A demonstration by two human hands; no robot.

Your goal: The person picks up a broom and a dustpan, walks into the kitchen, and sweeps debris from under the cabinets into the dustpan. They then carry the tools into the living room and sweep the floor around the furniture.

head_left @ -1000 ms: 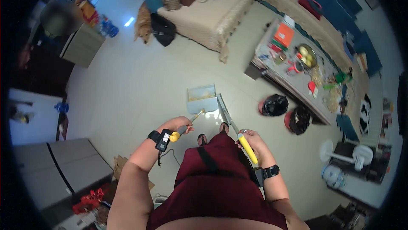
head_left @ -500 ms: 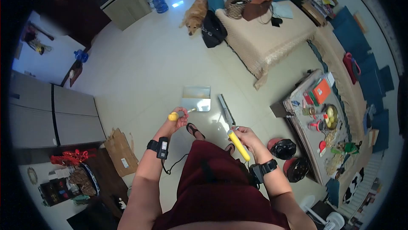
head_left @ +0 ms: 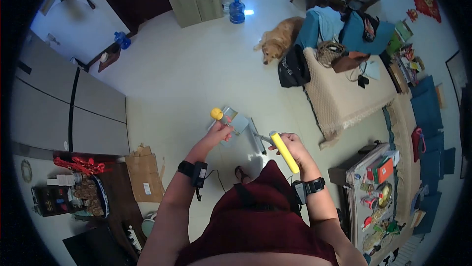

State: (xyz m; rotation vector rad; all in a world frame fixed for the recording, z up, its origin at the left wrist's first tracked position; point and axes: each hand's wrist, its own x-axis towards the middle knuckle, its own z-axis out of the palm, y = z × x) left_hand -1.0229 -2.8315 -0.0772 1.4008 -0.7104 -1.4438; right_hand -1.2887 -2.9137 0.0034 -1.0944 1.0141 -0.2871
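My left hand is closed around the handle of a long-handled dustpan, whose yellow end cap points up at me. The light grey pan lies low by the floor, partly hidden behind that hand. My right hand grips a broom by its yellow handle. Its narrow grey head with dark bristles is down near the floor, close beside the pan's right edge. Below the hands one sandalled foot shows.
A dog lies ahead beside a black bag and a covered sofa. To the right stands a cluttered coffee table. A flattened cardboard box is at the left, below a grey cabinet. Water bottles stand farther off.
The view has turned left, so the room's furniture appears farther right. The dustpan has tilted round, and the broom head now sits closer to it. Both hands keep their grips.
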